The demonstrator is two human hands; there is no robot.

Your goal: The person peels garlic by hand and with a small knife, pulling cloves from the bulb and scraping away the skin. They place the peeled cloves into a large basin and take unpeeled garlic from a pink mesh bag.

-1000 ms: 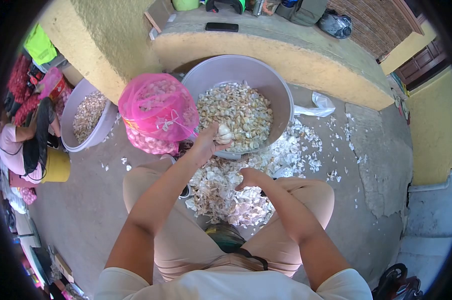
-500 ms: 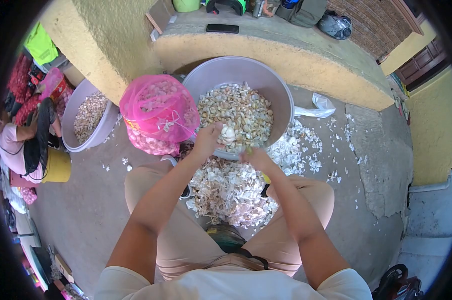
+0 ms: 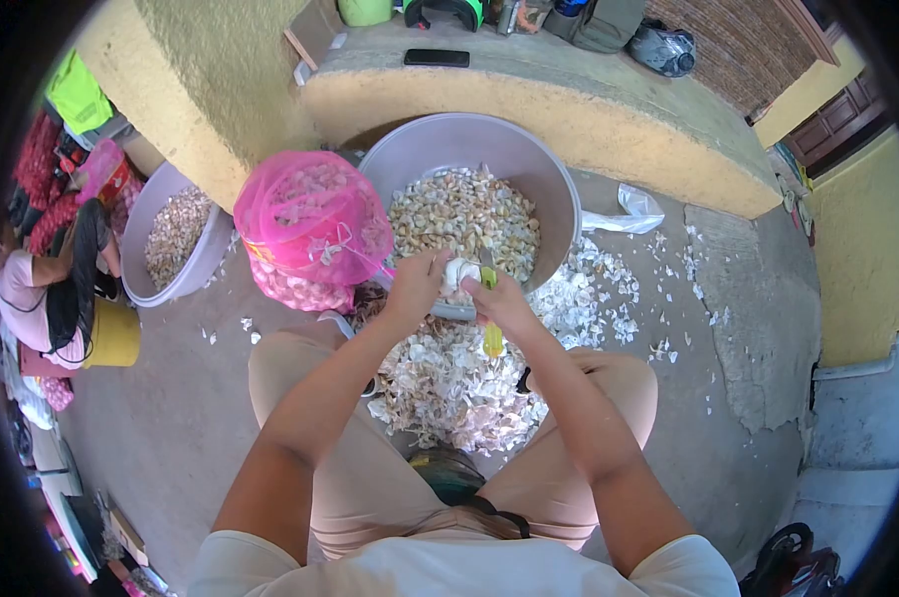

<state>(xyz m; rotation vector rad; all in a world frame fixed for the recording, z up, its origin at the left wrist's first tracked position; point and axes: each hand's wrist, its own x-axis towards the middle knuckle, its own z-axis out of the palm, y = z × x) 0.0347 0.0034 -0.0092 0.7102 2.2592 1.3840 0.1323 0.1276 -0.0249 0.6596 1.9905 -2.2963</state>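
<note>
My left hand (image 3: pixel 419 283) is closed on a white garlic bulb (image 3: pixel 458 275), over the near rim of a large grey tub (image 3: pixel 557 179). Garlic cloves (image 3: pixel 464 214) lie in a heap inside the tub. My right hand (image 3: pixel 500 299) grips a knife with a yellow-green handle (image 3: pixel 492 338); its short blade points up beside the bulb. Below both hands, a pile of papery garlic skins (image 3: pixel 459 383) covers the floor between my legs. A pink mesh bag of garlic (image 3: pixel 315 219) stands against the tub's left side.
At the left, a person (image 3: pixel 52 279) sits beside a second tub (image 3: pixel 141 254) of cloves and a yellow bucket (image 3: pixel 116 333). A ledge (image 3: pixel 569 109) behind the large tub carries a phone (image 3: pixel 437 58) and bags. White plastic (image 3: pixel 633 211) lies right of the tub.
My right hand has risen to the bulb, and the knife now shows upright in it. My left hand still holds the bulb, which has turned slightly.
</note>
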